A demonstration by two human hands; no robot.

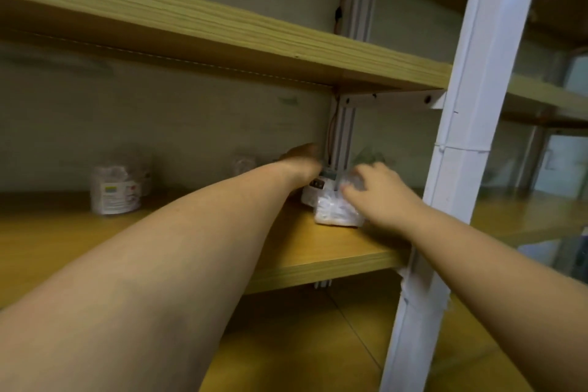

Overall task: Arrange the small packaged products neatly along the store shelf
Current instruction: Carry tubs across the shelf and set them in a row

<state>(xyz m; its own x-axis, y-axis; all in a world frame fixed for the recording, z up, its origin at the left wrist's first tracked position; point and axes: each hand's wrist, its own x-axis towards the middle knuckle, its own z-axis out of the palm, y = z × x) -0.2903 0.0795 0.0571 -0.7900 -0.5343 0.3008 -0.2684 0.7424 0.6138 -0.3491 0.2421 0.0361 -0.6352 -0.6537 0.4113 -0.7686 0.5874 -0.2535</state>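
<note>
On the wooden shelf point(334, 248) two small clear packets sit in the back right corner. My left hand point(302, 162) reaches deep to the rear packet point(313, 192), a white one with a dark label, and its fingers are hidden behind the wrist. My right hand point(375, 191) rests on the front packet point(334, 212) of white contents, fingers spread over its top. Another clear packet with a printed label point(116, 191) stands far left on the same shelf. A blurred packet point(245, 164) stands at the back wall.
A white metal upright point(461, 137) stands just right of my right hand. A slotted rear post point(342, 134) with a thin cable is in the corner. The upper shelf board point(222, 32) hangs low overhead. A lower shelf point(302, 344) lies beneath.
</note>
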